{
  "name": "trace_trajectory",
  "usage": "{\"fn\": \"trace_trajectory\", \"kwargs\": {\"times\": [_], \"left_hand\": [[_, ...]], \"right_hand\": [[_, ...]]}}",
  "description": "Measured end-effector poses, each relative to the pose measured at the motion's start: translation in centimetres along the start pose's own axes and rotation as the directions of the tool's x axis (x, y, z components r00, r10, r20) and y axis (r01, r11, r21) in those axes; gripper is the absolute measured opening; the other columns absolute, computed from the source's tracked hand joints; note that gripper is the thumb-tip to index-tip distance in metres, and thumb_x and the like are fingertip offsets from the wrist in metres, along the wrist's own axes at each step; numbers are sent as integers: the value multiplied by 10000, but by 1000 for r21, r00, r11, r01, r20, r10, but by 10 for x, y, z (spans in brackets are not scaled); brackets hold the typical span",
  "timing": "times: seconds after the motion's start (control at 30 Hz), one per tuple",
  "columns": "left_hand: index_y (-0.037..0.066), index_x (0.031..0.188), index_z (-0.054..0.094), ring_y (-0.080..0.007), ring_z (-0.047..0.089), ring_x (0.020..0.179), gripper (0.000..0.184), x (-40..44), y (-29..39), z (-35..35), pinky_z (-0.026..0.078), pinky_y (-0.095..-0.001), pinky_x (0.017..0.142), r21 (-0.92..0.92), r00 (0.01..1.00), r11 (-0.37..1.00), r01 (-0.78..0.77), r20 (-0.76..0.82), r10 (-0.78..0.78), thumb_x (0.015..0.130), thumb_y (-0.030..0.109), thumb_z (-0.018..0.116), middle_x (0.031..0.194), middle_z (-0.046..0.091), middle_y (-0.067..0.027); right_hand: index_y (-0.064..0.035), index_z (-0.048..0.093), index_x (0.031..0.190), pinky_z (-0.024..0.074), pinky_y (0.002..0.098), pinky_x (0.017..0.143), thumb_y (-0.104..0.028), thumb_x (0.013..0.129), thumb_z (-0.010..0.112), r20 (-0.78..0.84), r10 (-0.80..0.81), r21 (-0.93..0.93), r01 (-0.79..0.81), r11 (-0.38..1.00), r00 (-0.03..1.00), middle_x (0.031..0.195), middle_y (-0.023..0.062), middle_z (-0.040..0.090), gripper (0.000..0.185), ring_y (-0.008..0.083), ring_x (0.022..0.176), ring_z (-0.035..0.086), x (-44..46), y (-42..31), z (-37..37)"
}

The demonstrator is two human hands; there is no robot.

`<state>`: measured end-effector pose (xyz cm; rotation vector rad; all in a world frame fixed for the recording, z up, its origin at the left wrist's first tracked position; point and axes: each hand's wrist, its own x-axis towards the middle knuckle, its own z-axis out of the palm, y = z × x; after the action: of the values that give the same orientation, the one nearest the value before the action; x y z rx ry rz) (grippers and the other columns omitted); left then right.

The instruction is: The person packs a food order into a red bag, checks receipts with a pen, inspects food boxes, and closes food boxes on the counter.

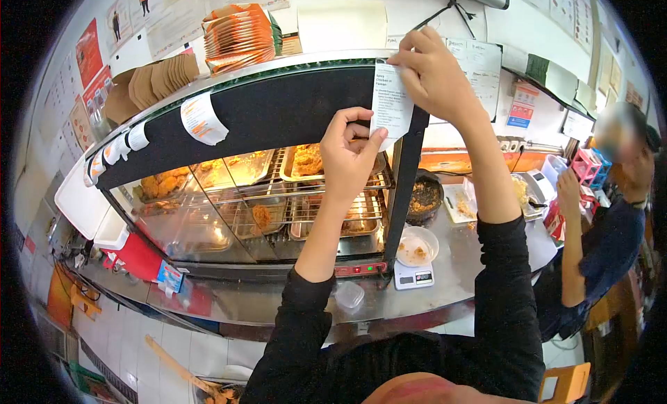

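Note:
A printed paper receipt (390,98) hangs against the right end of the black upper panel of a glass food warmer (292,91). My right hand (436,74) pinches its top right corner near the panel's upper edge. Lower down, the fingers of my left hand (353,148) are closed on the left and bottom edge of the same paper. To the left, another receipt (203,118) and several smaller slips (115,148) are stuck along the panel. Behind the glass, trays hold pieces of fried chicken (309,159).
Orange packets (238,37) and brown paper sleeves (154,81) stand on the warmer. On the steel counter are a kitchen scale (415,276) with a bowl (417,247), a stone mortar (424,197) and a clear cup (349,294). A co-worker (597,244) is at the right.

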<state>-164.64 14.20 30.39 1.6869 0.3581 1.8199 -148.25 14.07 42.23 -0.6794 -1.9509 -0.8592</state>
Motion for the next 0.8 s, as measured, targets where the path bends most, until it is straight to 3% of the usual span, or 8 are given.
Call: {"fn": "trace_trajectory", "kwargs": {"times": [0.2,0.33,0.4,0.57,0.6,0.7,0.77,0.8], "left_hand": [[-11,1020,493,-106,609,805,308,11,11,2,559,-216,686,-6,999,1000,-1,-43,0,791,-57,694,972,546,-68],[3,1022,493,-128,617,841,326,9,6,4,561,-232,708,-31,998,999,-23,-66,21,779,-62,701,976,546,-76],[9,1030,496,-138,619,862,342,7,4,6,561,-243,718,-67,997,998,-13,-77,8,770,-64,706,979,546,-77],[15,1137,463,-161,578,946,391,-39,6,18,538,-260,759,56,886,985,-163,-430,171,811,-14,678,1061,512,-96],[15,1151,450,-163,566,909,394,-58,6,20,532,-250,732,106,858,977,-184,-467,212,821,-12,663,1062,506,-90],[5,1083,441,-172,516,737,278,-130,37,56,491,-294,635,131,779,943,-305,-536,326,849,10,592,923,518,-113],[26,1031,439,-195,501,744,233,-199,56,87,448,-286,575,-24,789,876,-482,-446,422,845,62,574,935,466,-94],[58,979,445,-193,488,726,201,-233,71,109,435,-288,548,-180,795,822,-540,-429,428,848,101,590,907,437,-72]], "right_hand": [[-5,632,951,422,438,842,-108,782,446,144,-8,49,1,999,990,932,168,602,271,335,943,512,6,-18,-3],[-33,641,761,457,463,742,-167,789,524,-91,-31,-264,6,965,995,816,120,608,180,316,854,572,0,-18,-1],[-23,676,917,442,439,833,-146,829,472,203,109,-277,-50,960,973,931,161,616,254,340,924,558,5,-19,0],[-107,642,1060,402,491,812,-181,828,492,120,245,-322,-196,926,962,974,96,658,286,286,1003,589,0,-35,6],[-107,625,1067,411,510,798,-187,782,539,243,342,-338,-251,907,908,991,103,660,308,308,1010,585,3,-45,-6],[-78,579,1180,411,529,855,-129,659,567,-195,270,-38,-282,959,943,1196,192,571,524,370,1121,519,-52,-73,-6],[-50,585,1163,404,495,953,-16,645,480,-443,213,335,-59,940,871,1196,180,571,530,368,1168,501,-117,-106,-21],[-20,581,1139,409,478,969,13,685,442,-353,373,546,-134,827,858,1165,174,580,476,369,1141,521,-159,-140,-46]]}}
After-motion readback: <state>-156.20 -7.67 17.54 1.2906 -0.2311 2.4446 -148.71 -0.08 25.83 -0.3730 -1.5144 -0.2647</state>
